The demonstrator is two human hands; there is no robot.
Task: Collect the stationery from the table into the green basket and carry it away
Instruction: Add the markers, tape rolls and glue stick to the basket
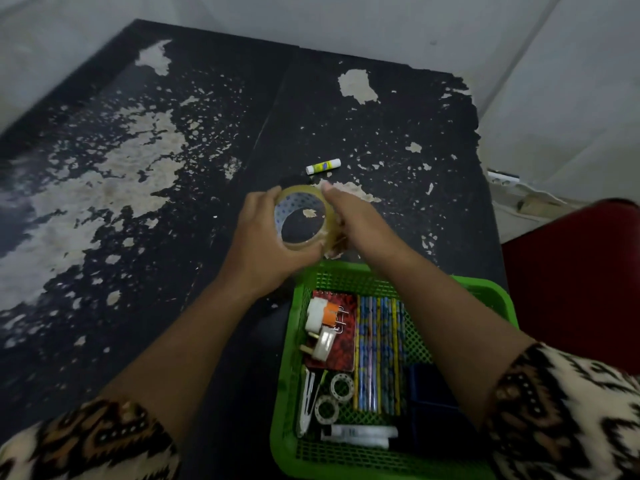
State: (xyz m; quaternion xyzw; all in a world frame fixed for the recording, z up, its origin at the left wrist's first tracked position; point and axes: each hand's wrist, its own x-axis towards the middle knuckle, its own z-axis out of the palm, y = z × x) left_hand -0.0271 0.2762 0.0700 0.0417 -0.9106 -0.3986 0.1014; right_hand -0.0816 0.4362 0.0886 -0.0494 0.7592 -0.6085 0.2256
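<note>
A big roll of clear tape is held between both hands just above the table, past the far rim of the green basket. My left hand grips its left side and my right hand grips its right side. A small white glue stick lies on the table beyond the roll. In the basket lie a red notebook, a pack of pencils, two small tape rolls, white plugs, scissors, white markers and a dark blue box.
The black table has a badly peeled top and stands against pale walls. A dark red chair is at the right, beside the basket. Some pale clutter lies off the table's right edge.
</note>
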